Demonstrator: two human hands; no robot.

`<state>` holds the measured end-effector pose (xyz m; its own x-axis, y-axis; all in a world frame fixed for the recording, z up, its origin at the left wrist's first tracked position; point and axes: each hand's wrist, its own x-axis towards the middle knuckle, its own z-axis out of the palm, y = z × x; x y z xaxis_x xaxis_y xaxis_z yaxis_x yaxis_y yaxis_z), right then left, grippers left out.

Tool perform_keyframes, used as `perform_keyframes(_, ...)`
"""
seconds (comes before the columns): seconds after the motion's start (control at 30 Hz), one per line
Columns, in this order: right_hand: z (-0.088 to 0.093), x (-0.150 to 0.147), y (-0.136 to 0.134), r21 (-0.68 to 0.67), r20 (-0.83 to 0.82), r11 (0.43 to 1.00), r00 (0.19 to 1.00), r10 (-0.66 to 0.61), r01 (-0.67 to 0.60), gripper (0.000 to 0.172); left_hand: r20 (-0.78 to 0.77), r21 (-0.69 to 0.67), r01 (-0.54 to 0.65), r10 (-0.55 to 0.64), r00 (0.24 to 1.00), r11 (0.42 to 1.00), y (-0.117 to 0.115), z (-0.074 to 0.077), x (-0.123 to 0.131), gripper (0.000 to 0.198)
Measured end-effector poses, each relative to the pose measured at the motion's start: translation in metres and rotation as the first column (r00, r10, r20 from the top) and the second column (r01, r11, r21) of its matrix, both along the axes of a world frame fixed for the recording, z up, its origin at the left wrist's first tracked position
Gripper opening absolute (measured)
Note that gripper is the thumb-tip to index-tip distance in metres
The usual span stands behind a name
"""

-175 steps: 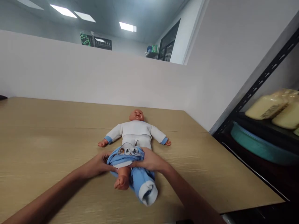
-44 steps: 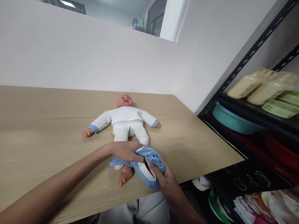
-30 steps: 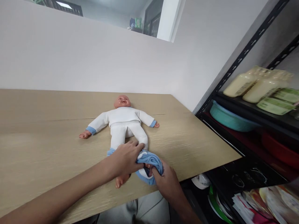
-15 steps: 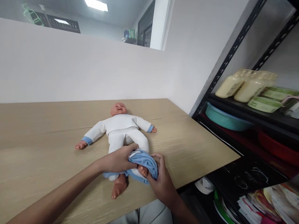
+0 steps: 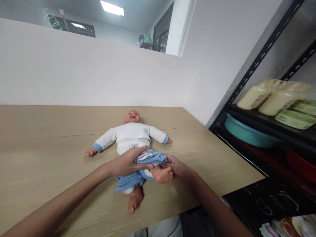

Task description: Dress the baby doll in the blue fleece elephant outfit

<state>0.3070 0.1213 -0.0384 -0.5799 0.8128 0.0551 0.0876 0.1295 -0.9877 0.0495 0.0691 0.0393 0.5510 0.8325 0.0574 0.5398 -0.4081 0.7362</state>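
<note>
White wall (image 5: 86,75) behind a light wood table (image 5: 44,158), black shelf rack (image 5: 262,61) at right of frame with cream bottles (image 5: 253,95) and a teal basin (image 5: 251,134). Both forearms reach in from the lower corners, hands meeting lower center. Left hand (image 5: 125,162) palm inward, fingers over and thumb under, clamped on bunched blue pants (image 5: 151,158). Right hand (image 5: 179,167) at the cloth's right end, beside the raised foot (image 5: 165,175); its fingertips partly hidden, cannot tell if they grip. Doll (image 5: 133,132) on its back mid-frame, arms spread, white top, blue cuffs. Pants blue with white trim, rumpled around the lower legs, both bare feet out; other foot (image 5: 135,199) points down-frame.
</note>
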Motion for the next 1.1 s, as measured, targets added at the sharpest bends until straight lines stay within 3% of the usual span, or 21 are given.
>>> perform_keyframes(0.17,0.020,-0.002,0.050,-0.114,0.117,0.934,0.929,0.350,-0.337,0.059,-0.014,-0.022,-0.066,0.066,0.998,0.998,-0.003,0.005,-0.009,0.040)
perform_keyframes(0.3,0.038,0.003,0.061,-0.163,0.140,0.863,0.854,0.501,-0.479,0.075,-0.077,0.028,-0.190,0.192,0.978,0.981,-0.022,0.003,-0.038,0.050)
perform_keyframes(0.37,0.045,0.005,0.059,-0.126,0.166,0.860,0.844,0.510,-0.495,0.071,-0.083,0.053,-0.192,0.196,0.977,0.980,-0.035,-0.003,-0.058,0.048)
perform_keyframes(0.43,0.048,0.002,0.056,-0.040,0.191,0.890,0.870,0.454,-0.455,0.055,-0.054,0.017,-0.185,0.186,0.981,0.983,-0.047,-0.012,-0.077,0.040)
perform_keyframes(0.53,0.043,-0.013,0.059,0.055,0.132,0.958,0.953,0.272,-0.281,0.042,0.060,-0.152,-0.151,0.161,0.985,0.977,-0.059,-0.027,-0.095,0.028)
perform_keyframes(0.63,0.027,-0.037,0.069,-0.023,-0.027,0.996,0.996,0.089,-0.090,0.045,0.175,-0.262,-0.181,0.231,0.957,0.948,-0.057,-0.042,-0.099,0.032)
perform_keyframes(0.73,0.009,-0.057,0.082,-0.103,-0.113,0.994,0.992,-0.056,0.045,0.049,0.196,-0.213,-0.418,0.458,0.867,0.883,-0.042,-0.052,-0.095,0.037)
perform_keyframes(0.83,-0.005,-0.068,0.092,-0.100,-0.128,0.988,0.983,-0.130,0.118,0.049,0.231,-0.127,-0.567,0.580,0.781,0.814,-0.021,-0.057,-0.091,0.039)
perform_keyframes(0.97,-0.017,-0.071,0.101,-0.092,-0.138,0.979,0.972,-0.191,0.179,0.049,0.284,-0.064,-0.624,0.613,0.737,0.779,0.008,-0.058,-0.092,0.043)
perform_keyframes(1.1,-0.013,-0.080,0.114,-0.030,-0.145,0.973,0.963,-0.229,0.227,0.051,0.356,-0.018,-0.627,0.592,0.724,0.778,0.040,-0.061,-0.095,0.045)
